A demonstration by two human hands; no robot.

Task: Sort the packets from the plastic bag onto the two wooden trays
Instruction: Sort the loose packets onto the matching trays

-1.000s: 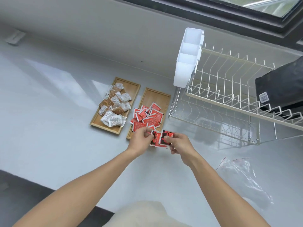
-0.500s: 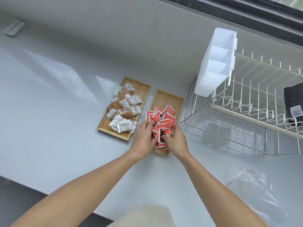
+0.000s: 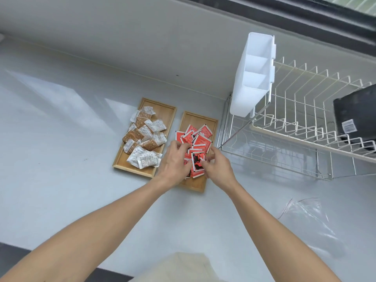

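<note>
Both hands, left hand (image 3: 175, 159) and right hand (image 3: 216, 165), pinch red square packets (image 3: 198, 162) with curled fingers (image 3: 206, 163) over the right wooden tray (image 3: 200, 119).

A wire dish rack (image 3: 301, 127) — white caddy (image 3: 252, 76) hung on it — holds a black box (image 3: 356, 117).

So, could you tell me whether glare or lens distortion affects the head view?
Head view: pale window glare streaks the counter left of the left tray; wide-angle distortion slants the dish rack; the clear plastic bag shows faintly.
</note>
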